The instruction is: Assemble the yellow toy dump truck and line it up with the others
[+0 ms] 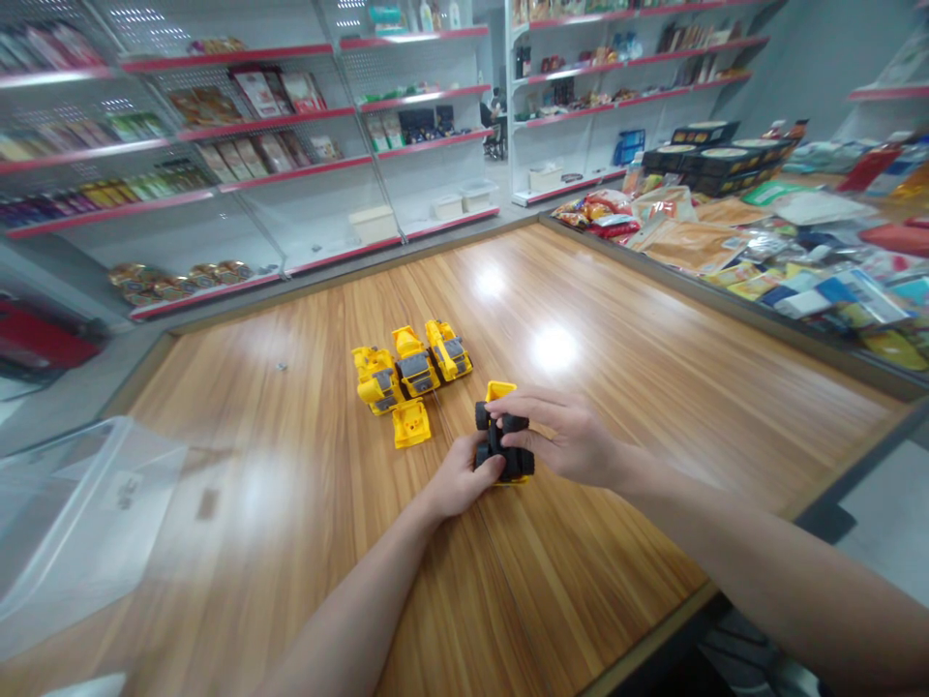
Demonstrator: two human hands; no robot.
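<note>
A yellow and black toy truck [514,463] is turned with its black underside and wheels toward me. My left hand [463,477] grips it from the left, thumb pressed on the chassis. From the right, my right hand [562,433] has its fingers on the underside and wheels; whether it pinches some small part is hidden. Beyond the hands, several yellow toy construction vehicles stand in a row: one at the left [377,379], a mixer-like truck [415,363] in the middle and another [448,350] at the right. In front of them lies a loose yellow toy part [411,424].
A clear plastic bin [87,513] stands on the wooden table [616,542] at the left. A small item [282,367] lies near the far left. Packaged goods [689,242] cover the neighbouring table at the right. Stocked shelves [276,126] line the back.
</note>
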